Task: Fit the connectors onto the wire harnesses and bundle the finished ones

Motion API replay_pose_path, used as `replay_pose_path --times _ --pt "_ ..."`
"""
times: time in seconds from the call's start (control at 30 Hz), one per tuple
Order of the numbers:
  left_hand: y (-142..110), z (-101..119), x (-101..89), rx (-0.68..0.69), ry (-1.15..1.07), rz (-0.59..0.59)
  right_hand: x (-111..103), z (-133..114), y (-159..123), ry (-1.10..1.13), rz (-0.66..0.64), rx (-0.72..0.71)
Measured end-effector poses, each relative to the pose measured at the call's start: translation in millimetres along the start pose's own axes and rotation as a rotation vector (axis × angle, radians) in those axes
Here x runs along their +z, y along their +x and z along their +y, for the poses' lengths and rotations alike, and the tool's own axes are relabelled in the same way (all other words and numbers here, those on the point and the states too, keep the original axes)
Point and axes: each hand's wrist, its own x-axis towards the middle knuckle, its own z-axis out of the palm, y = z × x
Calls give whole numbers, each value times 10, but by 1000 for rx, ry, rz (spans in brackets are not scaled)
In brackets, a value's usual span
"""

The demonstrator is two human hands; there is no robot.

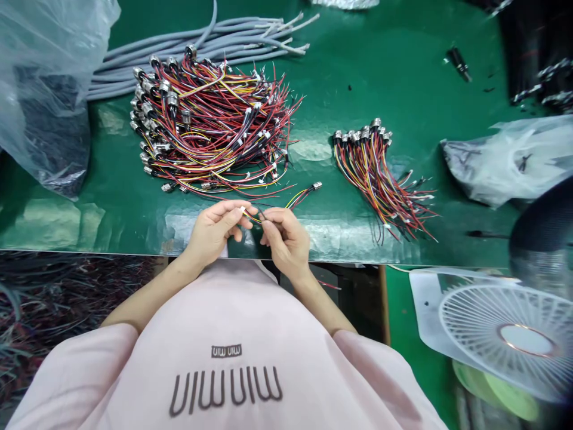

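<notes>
Between my two hands, near the table's front edge, is a wire harness with red, yellow, white and black wires. My left hand [215, 232] pinches its small white plug [242, 209] between thumb and fingers. My right hand [289, 240] is closed on the wires a short way from the plug, with a thin black piece [262, 212] rising at its fingertips; whether that is a wire or a sleeve I cannot tell. Beyond the right hand lies a round metal connector [317, 186] on coloured wires, apparently the same harness's other end.
A large heap of similar harnesses [215, 131] lies behind my hands, with grey cables [250, 42] beyond it. A smaller bundle [376, 173] is to the right. Plastic bags [58, 107] [514, 155] flank the table. A white fan [505, 334] stands at the right front.
</notes>
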Motion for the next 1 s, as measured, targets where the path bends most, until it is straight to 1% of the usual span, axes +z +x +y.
replay_pose_path --times 0.1,0.2,0.3,0.4,0.53,0.7,1.0 --pt "20 28 25 -47 -5 4 -127 -46 20 -100 0 -94" --pt "39 27 46 -57 35 2 -250 -125 46 -241 -72 -155" --pt "43 7 72 -30 91 -2 -312 -171 84 -346 -149 -211" --pt "38 -15 101 9 131 -18 -328 -170 125 -379 -175 -239" --pt "42 -31 129 20 146 -33 -340 -159 157 -372 -216 -213" --pt "69 -14 149 9 173 40 -371 -158 180 -320 -214 -125" --pt "105 -8 172 86 367 64 -439 -176 251 -318 -293 -100"
